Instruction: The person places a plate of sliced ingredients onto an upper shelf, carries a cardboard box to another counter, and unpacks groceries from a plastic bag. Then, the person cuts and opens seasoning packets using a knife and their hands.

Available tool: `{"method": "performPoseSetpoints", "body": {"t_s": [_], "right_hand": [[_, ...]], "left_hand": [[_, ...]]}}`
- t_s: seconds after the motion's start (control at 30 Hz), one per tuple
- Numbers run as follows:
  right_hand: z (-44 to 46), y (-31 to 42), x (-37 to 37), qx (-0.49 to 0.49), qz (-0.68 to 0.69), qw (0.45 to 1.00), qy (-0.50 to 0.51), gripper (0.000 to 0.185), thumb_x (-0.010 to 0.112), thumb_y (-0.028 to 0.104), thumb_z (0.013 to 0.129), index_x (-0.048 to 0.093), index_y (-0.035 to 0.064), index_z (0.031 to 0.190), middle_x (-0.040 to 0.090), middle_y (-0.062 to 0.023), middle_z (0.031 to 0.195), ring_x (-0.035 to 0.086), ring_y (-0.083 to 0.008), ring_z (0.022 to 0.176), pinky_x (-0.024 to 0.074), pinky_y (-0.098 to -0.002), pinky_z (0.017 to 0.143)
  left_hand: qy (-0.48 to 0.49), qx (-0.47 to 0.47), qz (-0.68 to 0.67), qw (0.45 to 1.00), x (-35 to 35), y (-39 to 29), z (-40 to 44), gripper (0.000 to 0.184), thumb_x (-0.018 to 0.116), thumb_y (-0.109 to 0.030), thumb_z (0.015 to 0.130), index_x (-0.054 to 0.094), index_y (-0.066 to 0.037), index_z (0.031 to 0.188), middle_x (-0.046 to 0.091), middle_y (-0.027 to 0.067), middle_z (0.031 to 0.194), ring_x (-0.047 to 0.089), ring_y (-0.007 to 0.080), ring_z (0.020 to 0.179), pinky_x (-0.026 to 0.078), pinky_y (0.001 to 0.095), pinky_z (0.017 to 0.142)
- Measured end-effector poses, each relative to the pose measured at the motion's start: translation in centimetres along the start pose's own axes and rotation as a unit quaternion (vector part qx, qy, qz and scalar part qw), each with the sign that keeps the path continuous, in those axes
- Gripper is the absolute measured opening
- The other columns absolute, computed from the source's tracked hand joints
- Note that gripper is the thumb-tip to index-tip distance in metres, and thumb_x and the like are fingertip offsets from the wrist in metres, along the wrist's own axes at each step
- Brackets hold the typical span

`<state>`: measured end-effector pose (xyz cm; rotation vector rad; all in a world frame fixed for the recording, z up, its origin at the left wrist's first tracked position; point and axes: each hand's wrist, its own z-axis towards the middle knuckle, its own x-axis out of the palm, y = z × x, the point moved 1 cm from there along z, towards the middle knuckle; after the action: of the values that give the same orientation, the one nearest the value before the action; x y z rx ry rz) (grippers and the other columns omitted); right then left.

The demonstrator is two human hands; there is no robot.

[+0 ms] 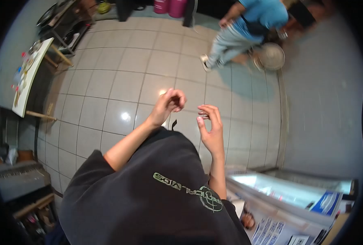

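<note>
Both my hands are raised in front of my dark printed T-shirt (149, 196), above the tiled floor (120, 87). My left hand (168, 107) is loosely curved, its thumb and fingers bent around an open gap with nothing seen inside. A short way to its right, my right hand (211, 126) has its thumb apart from its half-bent fingers and also holds nothing visible. The two hands face each other without touching. A small dark strap end (174, 124) shows below them, near the hem of the shirt.
A person in a blue shirt (257, 26) stands at the upper right beside a round pale stool or lid (272, 56). Along the left wall is a narrow table (34, 79) with small items. A lit glass display case (279, 196) stands at the lower right. Pink containers (169, 6) are at the back.
</note>
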<state>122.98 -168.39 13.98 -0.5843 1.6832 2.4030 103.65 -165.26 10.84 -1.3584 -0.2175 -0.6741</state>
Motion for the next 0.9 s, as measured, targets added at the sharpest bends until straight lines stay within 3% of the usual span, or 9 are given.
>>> {"method": "performPoseSetpoints", "body": {"t_s": [0.07,0.23,0.33,0.43,0.7,0.77,0.9], "right_hand": [[4.3,0.5,3.2,-0.029,0.017,0.998,0.044,0.028,0.061,0.004,0.088,0.06,0.0038,0.116,0.055,-0.0119,0.117,0.062,-0.0228,0.098,0.0494,-0.0339,0.083],[14.7,-1.3,12.6,-0.052,0.071,0.994,0.067,0.025,0.058,0.006,0.091,0.06,0.0013,0.116,0.055,-0.0099,0.115,0.061,-0.02,0.097,0.0504,-0.0321,0.085],[20.2,-4.1,17.9,-0.045,0.087,0.994,0.055,0.025,0.061,0.008,0.091,0.06,0.0034,0.116,0.056,-0.0113,0.114,0.062,-0.0212,0.097,0.0504,-0.032,0.082],[23.7,-4.3,21.7,0.02,0.104,0.993,0.044,0.026,0.061,0.01,0.092,0.06,0.0031,0.116,0.056,-0.0108,0.114,0.062,-0.0206,0.096,0.0501,-0.0319,0.082],[33.8,-11.3,21.9,0.164,0.088,0.982,0.041,0.025,0.061,0.016,0.094,0.06,0.0044,0.117,0.059,-0.0087,0.112,0.063,-0.0195,0.094,0.0498,-0.0307,0.083],[37.2,-13.7,22.8,0.172,0.089,0.979,0.06,0.028,0.059,0.019,0.096,0.058,0.0037,0.119,0.06,-0.0092,0.112,0.063,-0.0186,0.095,0.0495,-0.0305,0.085],[47.6,-17.4,25.8,0.155,0.132,0.973,0.109,0.03,0.058,0.021,0.098,0.055,0.0025,0.122,0.063,-0.0106,0.111,0.064,-0.0179,0.097,0.0495,-0.0303,0.086]], "left_hand": [[-0.067,0.031,0.02,0.997,-4.2,-2.8,-0.7,0.051,0.024,-0.045,0.105,0.045,-0.007,0.077,0.039,0.0028,0.078,0.035,0.0122,0.066,0.032,0.0263,0.062],[-0.14,0.079,0.068,0.985,-15.1,-8.3,-1.0,0.047,0.033,-0.041,0.104,0.046,-0.007,0.075,0.043,0.005,0.078,0.038,0.0128,0.066,0.033,0.0266,0.062],[-0.175,0.085,0.092,0.977,-21.9,-11.0,-0.6,0.04,0.035,-0.033,0.104,0.048,-0.005,0.079,0.046,0.0061,0.08,0.041,0.0128,0.068,0.035,0.0268,0.062],[-0.217,0.069,0.112,0.967,-27.0,-13.6,0.4,0.037,0.036,-0.033,0.104,0.051,-0.004,0.085,0.05,0.0071,0.082,0.046,0.0135,0.07,0.038,0.0262,0.065],[-0.268,-0.001,0.101,0.958,-35.0,-13.2,10.0,0.03,0.038,-0.028,0.104,0.053,-0.004,0.092,0.054,0.0065,0.085,0.049,0.0125,0.073,0.041,0.0262,0.07],[-0.276,-0.056,0.101,0.954,-36.1,-13.1,13.9,0.03,0.044,-0.033,0.101,0.053,-0.006,0.092,0.054,0.0065,0.088,0.05,0.0145,0.076,0.042,0.0281,0.069],[-0.262,-0.082,0.164,0.948,-41.7,-11.9,22.0,0.027,0.043,-0.029,0.103,0.054,-0.005,0.094,0.058,0.0061,0.091,0.054,0.0128,0.076,0.043,0.0267,0.071]]}}
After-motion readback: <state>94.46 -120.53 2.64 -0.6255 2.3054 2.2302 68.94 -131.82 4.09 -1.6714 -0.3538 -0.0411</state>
